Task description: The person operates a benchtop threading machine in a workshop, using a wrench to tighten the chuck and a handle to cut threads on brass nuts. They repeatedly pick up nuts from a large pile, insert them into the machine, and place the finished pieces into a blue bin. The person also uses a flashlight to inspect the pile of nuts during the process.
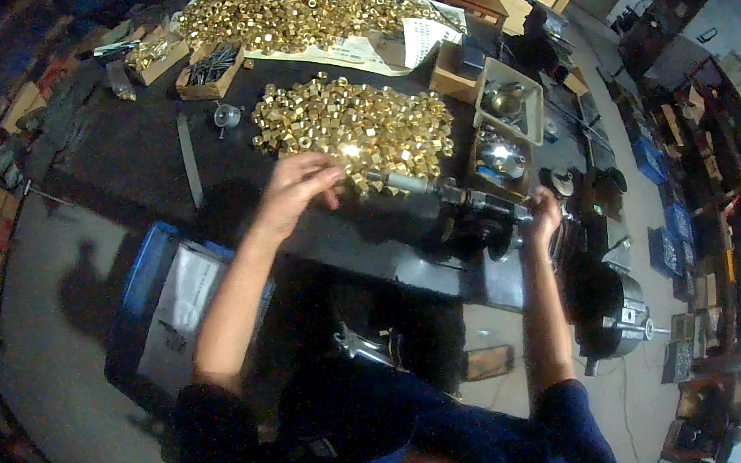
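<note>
Brass nuts (356, 129) under pinching left hand (296, 188); right hand (540, 212) clenched on machine handle (519, 211); cardboard box (211, 72) behind.

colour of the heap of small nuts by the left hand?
Shiny brass-gold heap of small nuts, clearest in head view.

Glossy brass nuts (356, 129) heaped on a matt black bench (133, 161), beside a smooth steel spindle (401, 182) and cardboard boxes (211, 72).

The dark surface (124, 162) carries a heap of brass nuts (356, 129), a larger spread of them on white paper (355, 52) at the far edge, small cardboard boxes (210, 69) and grey trays of metal parts (505, 113) to the right
</note>
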`<state>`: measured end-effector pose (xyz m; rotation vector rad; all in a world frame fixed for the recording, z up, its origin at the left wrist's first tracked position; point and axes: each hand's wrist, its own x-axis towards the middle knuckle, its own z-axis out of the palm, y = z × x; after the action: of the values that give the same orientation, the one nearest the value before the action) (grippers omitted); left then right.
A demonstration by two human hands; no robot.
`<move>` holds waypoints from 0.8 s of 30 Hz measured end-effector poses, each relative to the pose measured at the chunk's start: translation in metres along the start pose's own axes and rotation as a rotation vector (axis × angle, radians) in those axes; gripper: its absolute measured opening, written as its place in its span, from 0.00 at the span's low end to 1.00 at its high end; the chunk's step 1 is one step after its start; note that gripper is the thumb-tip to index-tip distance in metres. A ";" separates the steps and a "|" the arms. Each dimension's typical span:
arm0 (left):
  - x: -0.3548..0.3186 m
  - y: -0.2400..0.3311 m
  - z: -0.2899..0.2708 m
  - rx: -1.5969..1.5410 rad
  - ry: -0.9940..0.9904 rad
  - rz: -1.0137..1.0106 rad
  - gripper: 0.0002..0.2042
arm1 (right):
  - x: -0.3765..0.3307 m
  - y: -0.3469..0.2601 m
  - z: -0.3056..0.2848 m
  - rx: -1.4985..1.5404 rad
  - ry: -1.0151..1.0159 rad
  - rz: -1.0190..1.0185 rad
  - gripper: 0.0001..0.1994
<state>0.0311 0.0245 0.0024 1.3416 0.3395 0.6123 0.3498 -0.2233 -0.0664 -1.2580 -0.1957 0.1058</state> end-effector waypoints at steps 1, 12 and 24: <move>-0.007 -0.002 -0.011 0.018 0.032 -0.017 0.08 | -0.013 -0.038 0.016 0.100 -0.086 0.037 0.06; -0.211 -0.128 -0.200 0.272 0.558 -0.291 0.05 | -0.084 0.008 -0.069 0.374 -0.179 0.178 0.10; -0.074 -0.049 -0.039 0.935 0.343 0.210 0.09 | -0.087 0.005 -0.066 0.345 -0.170 0.170 0.13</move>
<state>-0.0396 0.0069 -0.0624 2.1846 0.8381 0.9155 0.2789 -0.2999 -0.0981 -0.9189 -0.2071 0.3787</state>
